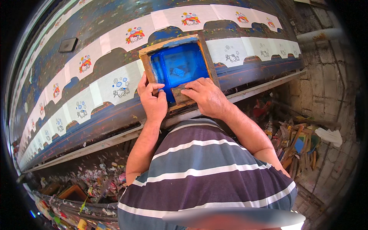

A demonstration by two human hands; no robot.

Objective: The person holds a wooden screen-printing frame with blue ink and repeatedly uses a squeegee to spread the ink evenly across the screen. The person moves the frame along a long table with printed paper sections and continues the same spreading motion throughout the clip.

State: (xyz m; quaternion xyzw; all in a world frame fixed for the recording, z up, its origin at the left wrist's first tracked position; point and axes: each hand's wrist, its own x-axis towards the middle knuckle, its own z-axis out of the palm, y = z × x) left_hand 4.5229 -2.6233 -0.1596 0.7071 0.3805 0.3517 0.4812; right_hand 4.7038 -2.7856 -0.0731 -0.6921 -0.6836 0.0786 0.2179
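A wooden screen printing frame (pixel 209 63) lies over the near row of white fabric pieces, its mesh (pixel 188 57) coated with wet blue ink. My left hand (pixel 154 100) grips the frame's near left corner, fingers curled around the wood. In my right hand (pixel 210 96) is a wooden squeegee (pixel 179 95), pinched by its handle at the frame's near side. A dark outline print shows faintly through the blue mesh. Left of the frame, a white fabric piece (pixel 115 86) carries outlined figures with blue flowers; to the right, another piece (pixel 229 51) has outlines only.
A second row of fabric pieces (pixel 191 22) with multicolour prints runs farther back along the long, ink-stained table (pixel 115 63). A small dark block (pixel 68 45) rests there. Below the table's pale edge rail (pixel 96 147) lie scraps, with wood debris (pixel 299 143) by the block wall (pixel 318 88).
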